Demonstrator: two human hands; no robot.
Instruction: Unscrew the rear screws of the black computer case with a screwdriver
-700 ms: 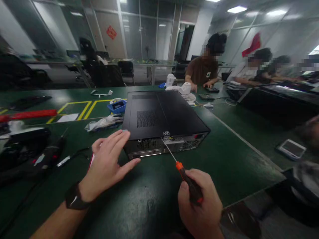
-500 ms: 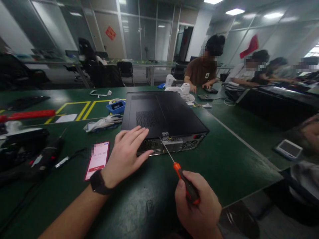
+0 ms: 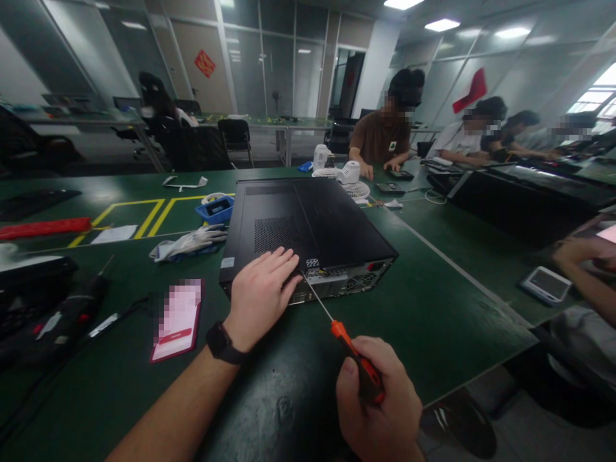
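A black computer case (image 3: 337, 218) lies flat on the green table, its rear panel with ports and a fan grille facing me. My left hand (image 3: 262, 292) rests on the near left edge of the case, fingers stretched over the top cover and thumb toward the rear edge. In my right hand (image 3: 382, 401) is an orange and black screwdriver (image 3: 344, 335), gripped by its handle. Its thin shaft points up and left, and the tip meets the rear edge of the case beside my left thumb. Whether a screw sits under the tip is too small to tell.
Left of the case lie work gloves (image 3: 190, 244), a blue tray (image 3: 215, 210), a phone (image 3: 178, 321) and a power screwdriver (image 3: 72, 314). White fans (image 3: 349, 173) stand behind it. A co-worker (image 3: 382, 138) sits across the table; a handheld device (image 3: 547, 284) lies right.
My left hand has shifted right along the case edge, its thumb now closer to the screwdriver tip. The screwdriver stays at the rear edge. The whole view has swung slightly.
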